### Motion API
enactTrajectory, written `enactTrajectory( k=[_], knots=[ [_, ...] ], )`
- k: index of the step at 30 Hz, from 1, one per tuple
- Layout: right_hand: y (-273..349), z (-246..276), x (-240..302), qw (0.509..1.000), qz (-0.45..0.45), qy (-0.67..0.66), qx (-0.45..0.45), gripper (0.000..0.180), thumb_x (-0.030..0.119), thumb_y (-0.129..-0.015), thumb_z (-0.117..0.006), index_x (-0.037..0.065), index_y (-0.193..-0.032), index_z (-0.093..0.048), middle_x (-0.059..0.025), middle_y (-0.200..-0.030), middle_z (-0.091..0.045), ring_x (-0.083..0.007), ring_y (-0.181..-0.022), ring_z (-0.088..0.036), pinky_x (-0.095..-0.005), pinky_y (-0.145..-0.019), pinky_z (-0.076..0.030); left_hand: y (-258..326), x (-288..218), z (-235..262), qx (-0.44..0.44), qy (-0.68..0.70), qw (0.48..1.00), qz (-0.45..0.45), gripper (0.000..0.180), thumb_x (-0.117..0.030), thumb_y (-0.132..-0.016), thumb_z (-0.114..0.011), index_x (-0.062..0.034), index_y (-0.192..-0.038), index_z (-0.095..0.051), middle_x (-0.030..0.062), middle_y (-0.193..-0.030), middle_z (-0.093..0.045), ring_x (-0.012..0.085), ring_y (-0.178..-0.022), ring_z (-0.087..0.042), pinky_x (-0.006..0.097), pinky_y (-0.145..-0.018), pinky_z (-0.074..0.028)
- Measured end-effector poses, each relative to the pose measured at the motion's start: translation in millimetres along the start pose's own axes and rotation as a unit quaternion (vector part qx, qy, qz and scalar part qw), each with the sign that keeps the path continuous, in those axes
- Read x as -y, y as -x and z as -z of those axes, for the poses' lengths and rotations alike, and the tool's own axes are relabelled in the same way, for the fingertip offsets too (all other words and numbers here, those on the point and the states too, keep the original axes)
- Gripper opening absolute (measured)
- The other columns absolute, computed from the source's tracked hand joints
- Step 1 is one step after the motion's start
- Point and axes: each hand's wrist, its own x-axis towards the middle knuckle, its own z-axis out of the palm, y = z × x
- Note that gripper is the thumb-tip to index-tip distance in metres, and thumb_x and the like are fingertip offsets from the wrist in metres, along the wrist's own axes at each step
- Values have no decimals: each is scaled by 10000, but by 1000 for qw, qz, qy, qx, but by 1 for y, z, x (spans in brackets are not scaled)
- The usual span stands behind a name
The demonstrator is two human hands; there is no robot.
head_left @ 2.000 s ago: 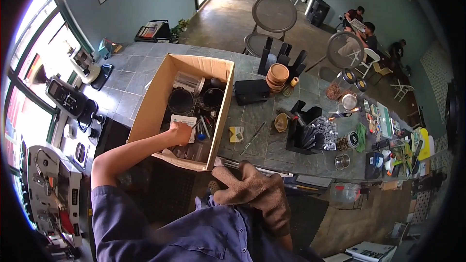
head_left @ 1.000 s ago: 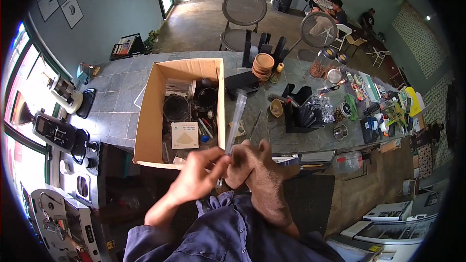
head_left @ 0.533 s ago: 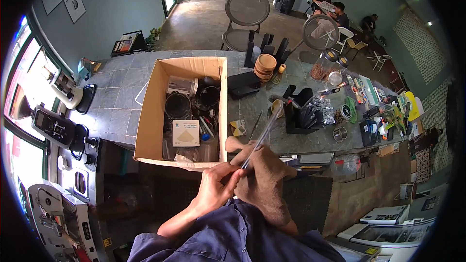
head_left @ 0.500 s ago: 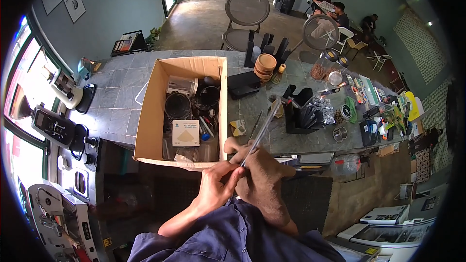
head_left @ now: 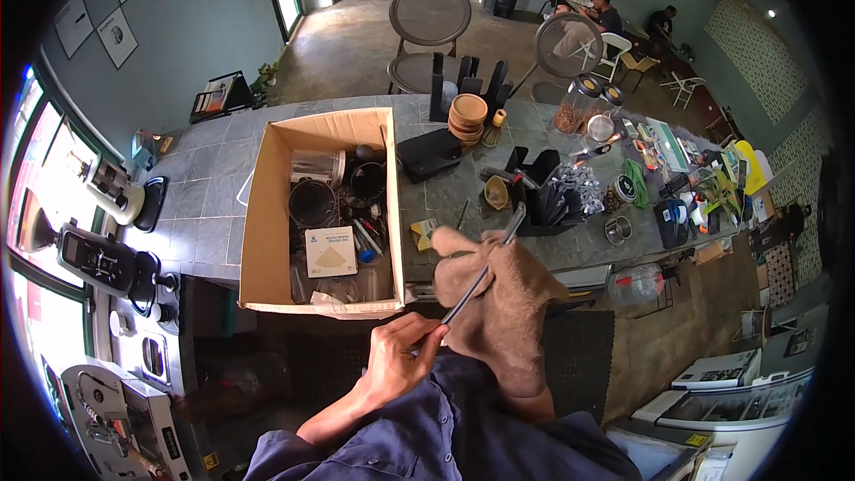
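- Slim gap between tan cardboard box [head_left: 267, 223] and fuzzy brown cloth [head_left: 508, 330].
- My left hand [head_left: 403, 352] pinches a thin grey stick [head_left: 470, 291] by its near end, across the cloth.
- Long axis slants away, rightward.
- Right hand's cloth-covered, can't tell its grip.

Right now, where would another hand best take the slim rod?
Probably the upper end of the slim rod, from the far right: it slants that way, its tip juts past the brown-covered right hand, and the left hand pinches the lower end.
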Motion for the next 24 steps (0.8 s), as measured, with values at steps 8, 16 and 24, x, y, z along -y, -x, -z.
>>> enactTrajectory(
  k=[8,16,24],
  knots=[
    [2,-9,-25,986,1,163,-47,200,95,-856,-710,0,-1016,-635,-128,-890,-635,-289,-765,-670,-400,-662,-498,14,3,11,19,-10,1000,5,60,-11,-899,-785,33,-940,-781,125,-733,-689,231,-635,-665,332,-596,-503],
    [-1,-15,-10,961,-37,272,41,186,63,-850,-736,-1,-1022,-704,-128,-987,-721,-273,-789,-709,-360,-661,-542,12,13,-4,-55,4,998,16,61,-22,-922,-765,32,-937,-790,115,-707,-681,202,-618,-662,321,-583,-494],
    [-2,-6,-10,977,-92,128,141,265,84,-773,-777,55,-1024,-697,-117,-1031,-687,-290,-860,-693,-397,-672,-531,-3,10,5,-28,-28,998,38,227,-158,-852,-891,13,-977,-809,150,-862,-786,216,-709,-764,332,-648,-599]
  ],
)
